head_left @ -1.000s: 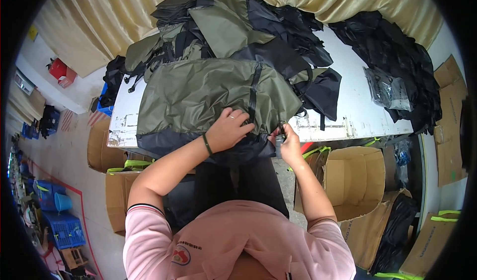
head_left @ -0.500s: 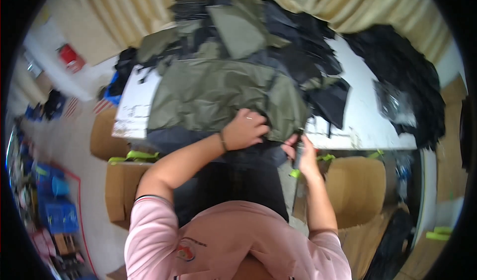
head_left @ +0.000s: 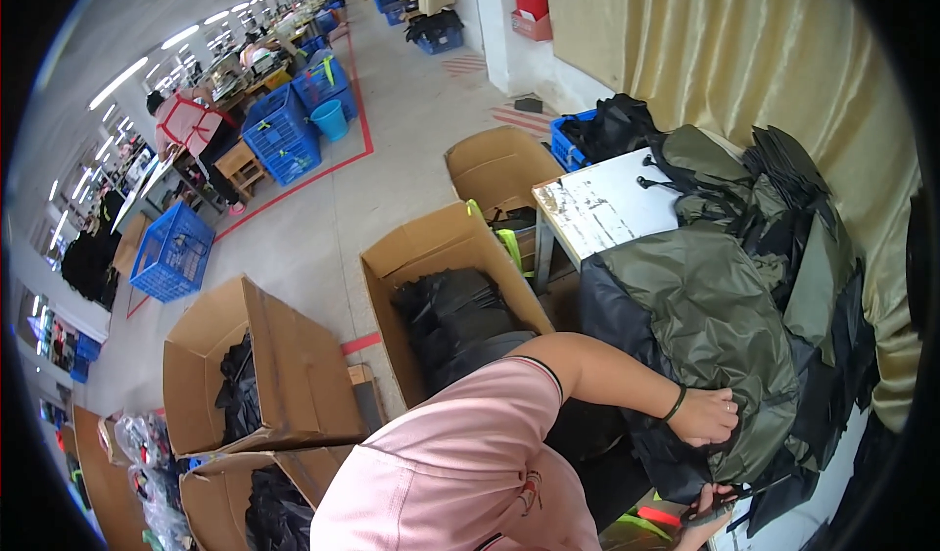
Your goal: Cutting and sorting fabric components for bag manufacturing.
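A large olive-green fabric piece [head_left: 700, 287] with a black border lies wrinkled over the table and hangs toward me. On its near part rests my left hand [head_left: 703, 417], fingers curled and closed on the cloth. Lower down, at the fabric's edge, my right hand [head_left: 705, 524] is closed around a dark slim tool [head_left: 723, 498] with a thin tip. The frame does not show the tool's exact kind. An orange-red object [head_left: 659, 517] shows beside that hand, close to yellow-green strips [head_left: 636, 528].
More green and black fabric pieces [head_left: 783, 174] are heaped at the table's back. Cardboard boxes [head_left: 294, 355] holding black material stand to my left. Beyond them are blue crates [head_left: 174, 252] and a person [head_left: 191, 125] bending at a bench. A curtain [head_left: 705, 52] hangs behind the table.
The view has swung far to the left, bringing the boxes, aisle and workshop into sight. Both hands stay at the fabric's near edge, the left one still on the cloth.
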